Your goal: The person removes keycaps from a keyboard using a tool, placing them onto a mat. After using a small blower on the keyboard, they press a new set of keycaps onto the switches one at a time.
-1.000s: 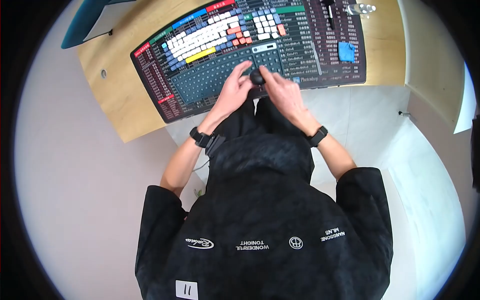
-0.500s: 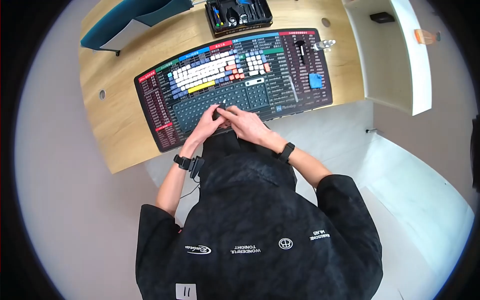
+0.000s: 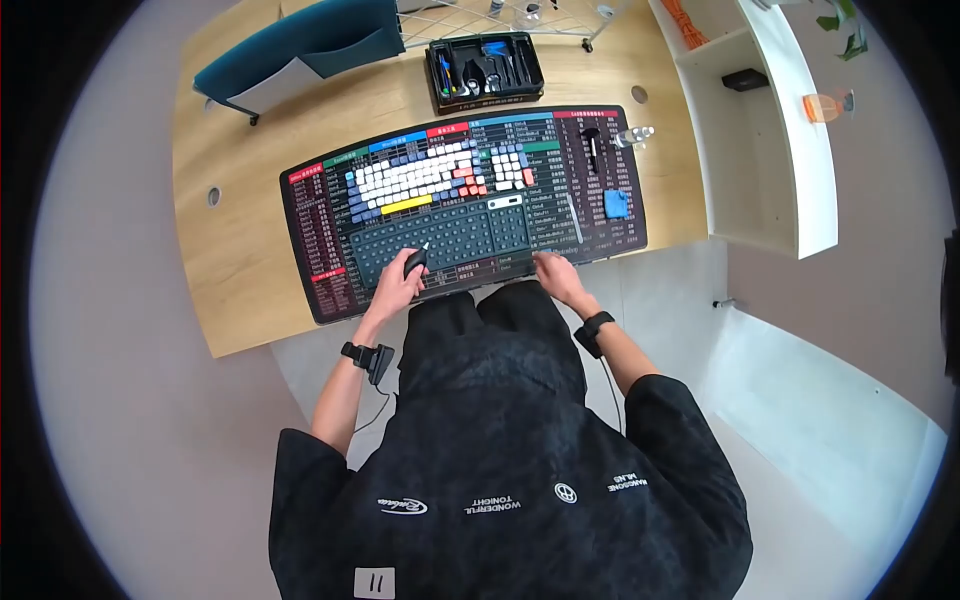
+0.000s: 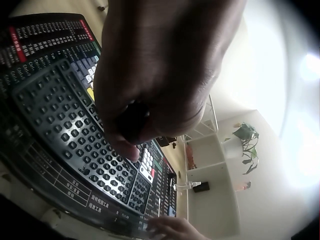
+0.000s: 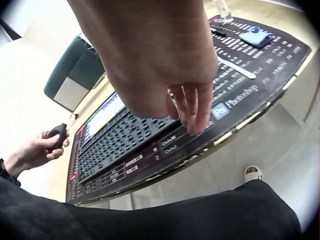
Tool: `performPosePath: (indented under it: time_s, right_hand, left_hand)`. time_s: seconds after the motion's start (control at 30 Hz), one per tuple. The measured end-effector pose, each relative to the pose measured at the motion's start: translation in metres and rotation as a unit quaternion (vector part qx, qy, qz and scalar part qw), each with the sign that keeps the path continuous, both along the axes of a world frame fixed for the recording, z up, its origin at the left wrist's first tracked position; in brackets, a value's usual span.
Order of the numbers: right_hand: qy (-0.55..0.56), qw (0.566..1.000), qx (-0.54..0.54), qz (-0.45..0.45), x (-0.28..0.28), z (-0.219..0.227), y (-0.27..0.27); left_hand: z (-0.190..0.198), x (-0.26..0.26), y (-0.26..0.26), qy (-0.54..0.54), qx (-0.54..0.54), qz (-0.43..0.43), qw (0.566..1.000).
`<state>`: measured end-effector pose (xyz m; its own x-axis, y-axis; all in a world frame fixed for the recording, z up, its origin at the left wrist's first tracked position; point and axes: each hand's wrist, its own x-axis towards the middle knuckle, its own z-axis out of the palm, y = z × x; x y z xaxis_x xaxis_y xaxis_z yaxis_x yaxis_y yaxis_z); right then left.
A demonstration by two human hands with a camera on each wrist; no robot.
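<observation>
My left hand [image 3: 395,291] grips a black air blower [image 3: 415,262], a rounded bulb whose pale nozzle points toward the keyboard [image 3: 440,240]. In the left wrist view the fingers wrap the blower [image 4: 133,122] and hide most of it. The dark keyboard lies without keycaps, its switches exposed. Near the front edge of the desk mat, right of the keyboard, is my right hand [image 3: 560,276]. The right wrist view shows its fingers [image 5: 202,110] hanging loosely with nothing held.
White, blue, orange and yellow keycaps [image 3: 410,180] are laid out behind the keyboard on the printed mat [image 3: 320,280]. To the right are a pale strip [image 3: 575,218], blue cloth [image 3: 616,204], black brush [image 3: 592,150] and clear bottle [image 3: 635,136]. A tool box [image 3: 490,98] stands behind.
The hands were together at the blower; now the right hand has let go and moved right, while the left hand keeps the blower. The head view has shifted, showing more of the desk's back.
</observation>
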<state>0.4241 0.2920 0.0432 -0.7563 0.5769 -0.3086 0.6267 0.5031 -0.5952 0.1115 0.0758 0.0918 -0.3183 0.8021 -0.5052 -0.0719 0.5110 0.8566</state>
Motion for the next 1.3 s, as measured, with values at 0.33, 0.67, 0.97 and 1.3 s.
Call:
performPosePath:
  time_s: [0.33,0.67,0.97,1.3]
  right_hand:
    - [0.023,0.990,-0.020,-0.138,0.064,-0.047,0.084]
    - [0.038,0.984,-0.047,-0.166,0.073,-0.063,0.155]
    - [-0.020,0.996,-0.035,-0.073,0.056,-0.061,0.155]
    - [-0.093,0.993,0.007,-0.065,0.044,-0.063,0.143]
  left_hand:
    - [-0.003,0.053,0.042,0.063,-0.035,0.037,0.997]
    - [0.047,0.103,0.111,0.197,-0.127,0.057,0.970]
    - [0.040,0.110,0.105,0.153,-0.139,0.069,0.976]
    - [0.026,0.104,0.111,0.045,-0.121,0.100,0.986]
